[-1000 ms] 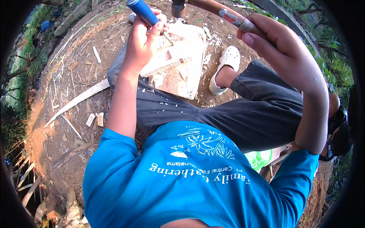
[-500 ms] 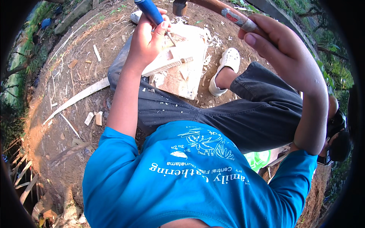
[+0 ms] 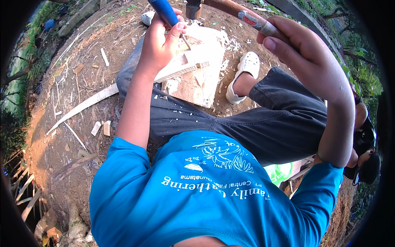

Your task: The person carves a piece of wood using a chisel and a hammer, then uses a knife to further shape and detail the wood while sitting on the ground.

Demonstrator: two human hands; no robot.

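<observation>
Chisel point(image 3: 165, 13) first, on the left of my feed: I have the left hand point(image 3: 159, 44) closed on its blue handle, thumb against it, blade slanting down toward the pale wood piece point(image 3: 177, 73) lying across a wooden board point(image 3: 205, 92). Further right I see the hammer point(image 3: 228, 8), its wooden handle gripped by the right hand point(image 3: 302, 55), the head just right of the chisel in my view. What I can't make out, again from the left: the left forearm point(image 3: 133, 105) covers the stretch between that wood piece and a long curved strip point(image 3: 88, 104), so I can't tell whether they are one. The upper edge crops the chisel's top end. Glare whitens the wood around the blade tip, leaving contact unclear. The hammer's head is cut off above, and the right hand's back hides most of its fingers.
</observation>
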